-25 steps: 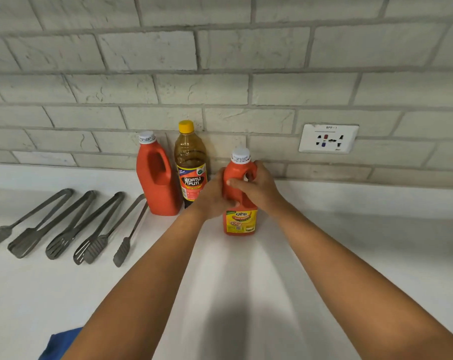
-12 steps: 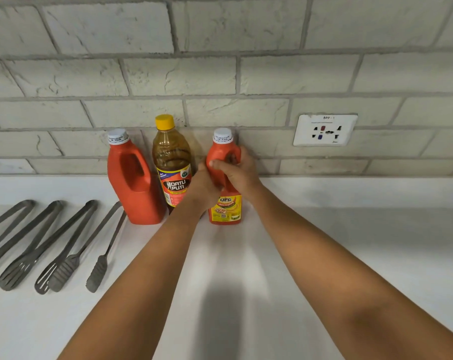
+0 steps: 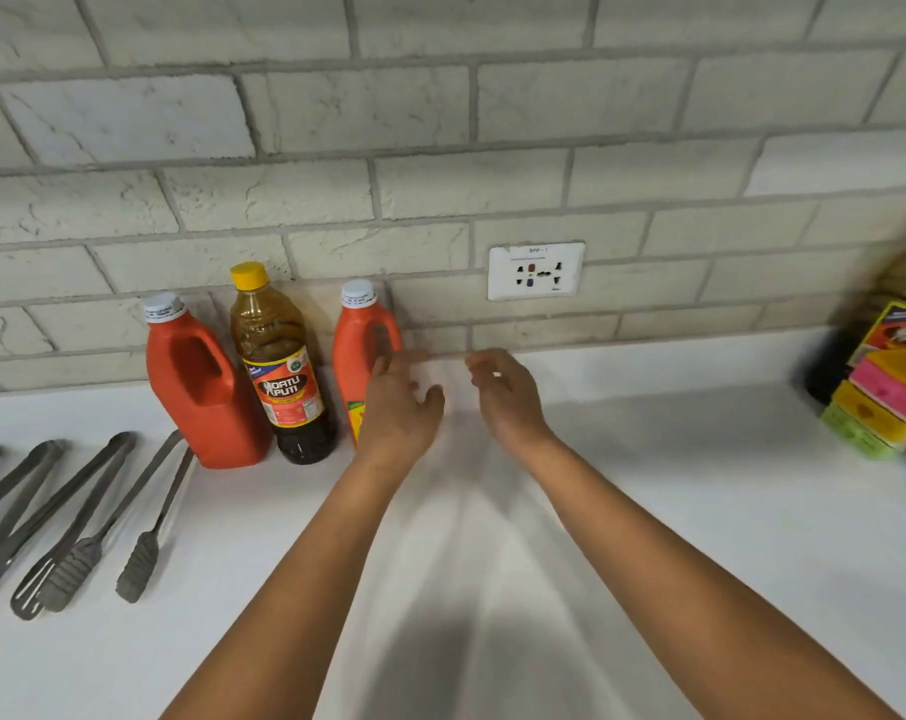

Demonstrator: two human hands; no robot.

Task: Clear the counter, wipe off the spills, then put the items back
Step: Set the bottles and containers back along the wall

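Along the back wall, counter white and dry-looking; no spill visible from the head view.

Far left: four pairs of metal tongs laid flat in a fan, handles toward the wall, well apart from the hands.

Next, three bottles upright in a row against the brick. Large red jug, white cap, handle cut-out facing the camera. Just beside it the vinegar bottle, yellow cap, dark liquid. Then the small red ketchup bottle, white cap, standing on the counter close to the wall, its lower label partly hidden behind the left hand.

Left hand: fingers spread and relaxed, holding nothing, just in front of the ketchup bottle; contact cannot be told. Right hand: fingers loosely curved, empty, clear of the bottle, over bare counter.

Wall socket above and right of the hands.

Far right: blurred stack of coloured sponge packs, with other goods behind them too blurred to name.

Judgement: putting-back phase, ketchup bottle set in place. To do it well, check the bottle stands steady and clear of the vinegar, draw the left hand off without brushing it, then take the right-hand goods one at a time, keeping them under the socket line.
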